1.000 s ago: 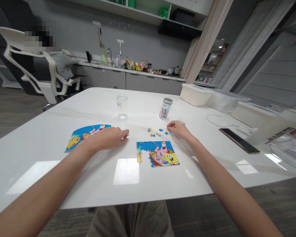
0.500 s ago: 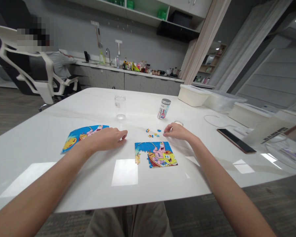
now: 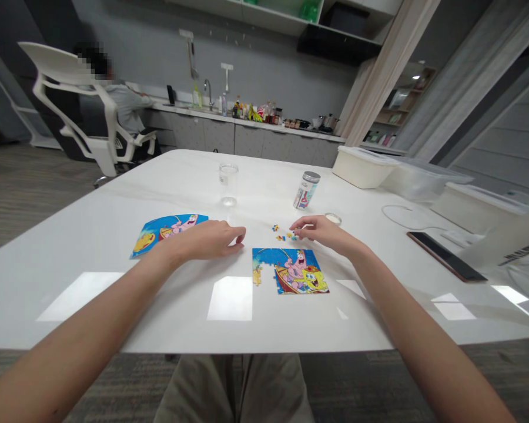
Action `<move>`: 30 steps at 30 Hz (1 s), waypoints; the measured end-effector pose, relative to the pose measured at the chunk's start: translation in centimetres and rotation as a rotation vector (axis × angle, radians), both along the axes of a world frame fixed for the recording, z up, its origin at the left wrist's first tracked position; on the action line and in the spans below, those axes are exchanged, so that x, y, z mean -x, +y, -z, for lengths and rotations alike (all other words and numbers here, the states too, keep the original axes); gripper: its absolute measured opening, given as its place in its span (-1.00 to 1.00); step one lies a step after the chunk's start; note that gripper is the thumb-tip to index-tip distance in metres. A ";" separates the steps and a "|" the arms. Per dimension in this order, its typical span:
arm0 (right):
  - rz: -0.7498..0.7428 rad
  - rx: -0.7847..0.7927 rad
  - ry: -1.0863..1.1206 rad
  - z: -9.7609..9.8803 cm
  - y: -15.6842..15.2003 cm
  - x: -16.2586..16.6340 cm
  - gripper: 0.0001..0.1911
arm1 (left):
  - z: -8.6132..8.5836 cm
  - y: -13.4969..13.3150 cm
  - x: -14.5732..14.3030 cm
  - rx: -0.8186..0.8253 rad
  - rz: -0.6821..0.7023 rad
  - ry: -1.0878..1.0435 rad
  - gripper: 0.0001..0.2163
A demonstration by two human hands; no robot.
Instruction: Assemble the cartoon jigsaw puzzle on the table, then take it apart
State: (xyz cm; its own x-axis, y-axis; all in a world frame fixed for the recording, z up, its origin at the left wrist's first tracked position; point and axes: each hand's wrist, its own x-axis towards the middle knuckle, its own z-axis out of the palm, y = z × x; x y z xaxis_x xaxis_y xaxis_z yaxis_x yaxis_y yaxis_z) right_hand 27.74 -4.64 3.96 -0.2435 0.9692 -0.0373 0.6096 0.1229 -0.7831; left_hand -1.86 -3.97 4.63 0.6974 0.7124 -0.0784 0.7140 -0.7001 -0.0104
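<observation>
A partly assembled jigsaw puzzle [image 3: 297, 273] with cartoon figures in a boat lies before me, with a gap at its lower left. Just beyond it several loose puzzle pieces [image 3: 281, 238] are scattered. My right hand [image 3: 320, 232] is over them, its thumb and index finger closed around a small blue piece [image 3: 297, 230], mostly hidden by the fingers. My left hand [image 3: 220, 238] rests on the table left of the puzzle, fingers loosely curled, thumb and index apart, nothing between them. Partly behind it lies a printed picture sheet [image 3: 152, 234] with the same scene.
Farther back stand a clear jar [image 3: 228, 185] and a printed canister [image 3: 307, 190] with a metallic lid. A round lid [image 3: 334, 218] lies behind my right hand. To the right are a phone [image 3: 445, 257], a cable and storage boxes [image 3: 364, 167]. A person sits in a white chair [image 3: 99, 147].
My right hand has moved left over the loose pieces, and its fingers have come around the blue one. My left hand stays by the picture sheet. The camera view has shifted somewhat.
</observation>
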 end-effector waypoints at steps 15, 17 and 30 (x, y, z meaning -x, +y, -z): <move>-0.115 0.309 0.199 -0.1 -3.0 5.0 -0.80 | -0.6 -1.5 -1.2 0.360 0.322 -0.251 -0.76; -0.131 0.299 0.171 -0.2 -3.1 4.9 -0.82 | -0.6 -1.5 -1.3 0.377 0.336 -0.256 -0.77; -0.192 0.296 0.165 0.6 -2.7 4.7 -0.81 | -0.3 -1.3 -1.2 0.371 0.358 -0.287 -0.80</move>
State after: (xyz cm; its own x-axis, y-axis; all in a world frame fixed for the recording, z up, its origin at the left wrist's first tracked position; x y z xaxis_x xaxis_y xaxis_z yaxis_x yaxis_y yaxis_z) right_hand 23.03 -7.33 3.35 -0.4451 0.8588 -0.2535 0.4602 -0.0234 -0.8875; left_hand -0.71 -5.31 4.93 0.9195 0.3900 -0.0495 0.3706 -0.8180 0.4399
